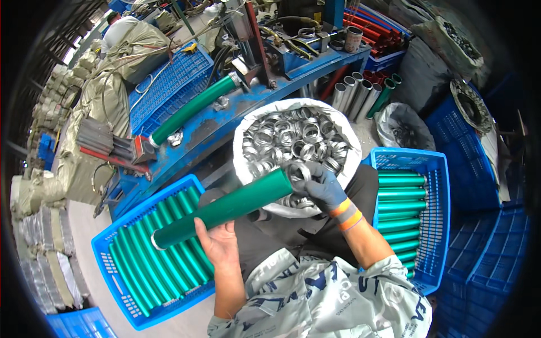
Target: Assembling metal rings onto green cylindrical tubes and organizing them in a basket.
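Left hand: bare left hand point(218, 243), grasping the tube from below near its middle, thumb on the near side; most fingers are hidden behind the tube.
Green tube, location: green tube point(225, 209) above the lap, between the left crate and the sack's near edge.
Green tube, axis: long axis runs from lower left to upper right; one end points at the right hand, the other, pale-rimmed, lies over the left crate. The bores cannot be seen into.
Right hand: gloved right hand point(327, 188), pinching a metal ring point(299, 170) at the tube's upper end; whether the ring touches the tube cannot be told.
Left crate: blue left crate point(107, 270), filled with green tubes, partly covered by the held tube and left arm.
Right crate: blue right crate point(437, 214), tubes inside partly hidden by the knee and sleeve.
Sack: white sack point(348, 135) of loose rings, near edge partly covered.
Bench: blue bench point(304, 76), carrying another tube point(194, 110), slanting likewise.
Background: a person point(119, 28), mostly hidden behind sacks.
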Demonstrator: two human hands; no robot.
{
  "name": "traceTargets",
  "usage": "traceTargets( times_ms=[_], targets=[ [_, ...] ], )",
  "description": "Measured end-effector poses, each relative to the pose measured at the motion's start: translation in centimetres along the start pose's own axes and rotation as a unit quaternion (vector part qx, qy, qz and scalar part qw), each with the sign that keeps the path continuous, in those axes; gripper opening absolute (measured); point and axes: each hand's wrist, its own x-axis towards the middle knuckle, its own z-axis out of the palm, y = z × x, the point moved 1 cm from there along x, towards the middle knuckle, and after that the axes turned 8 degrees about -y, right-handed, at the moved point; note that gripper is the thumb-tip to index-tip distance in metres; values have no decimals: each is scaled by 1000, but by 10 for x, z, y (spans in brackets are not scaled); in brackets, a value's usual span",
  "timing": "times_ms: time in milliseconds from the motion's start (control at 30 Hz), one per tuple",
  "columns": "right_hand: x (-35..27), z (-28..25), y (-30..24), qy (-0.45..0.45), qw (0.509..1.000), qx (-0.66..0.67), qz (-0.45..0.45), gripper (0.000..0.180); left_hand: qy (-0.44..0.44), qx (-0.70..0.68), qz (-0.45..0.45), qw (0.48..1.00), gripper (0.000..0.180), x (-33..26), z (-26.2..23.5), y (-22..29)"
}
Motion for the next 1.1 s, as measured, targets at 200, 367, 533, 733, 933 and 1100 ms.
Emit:
traceTargets(
  times_ms=[200, 367, 533, 733, 933, 1100],
  targets=[
    [4, 32, -6, 7, 998, -55, -36, 77, 2, 37, 32, 999, 58, -8, -12, 8],
    [10, 34, -12, -10, 989, -150, 1, 75, 18, 93, 36, 995, 60, 0, -19, 12],
    [39, 55, -16, -36, 987, -144, 67, 55, 24, 94, 45, 994, 64, 14, -36, 23],
    [159, 29, -25, -46, 977, -196, -73, 49, 88, -67, 35, 993, 75, 39, -56, 50],
    [353, 129, -30, -62, 878, -463, -109, 77, 71, -74, 97, 990, 64, 34, -72, 101],
    [477, 91, 8, 22, 515, -819, -252, 80, 88, -44, 67, 993, 61, 17, -95, 104]
  ],
)
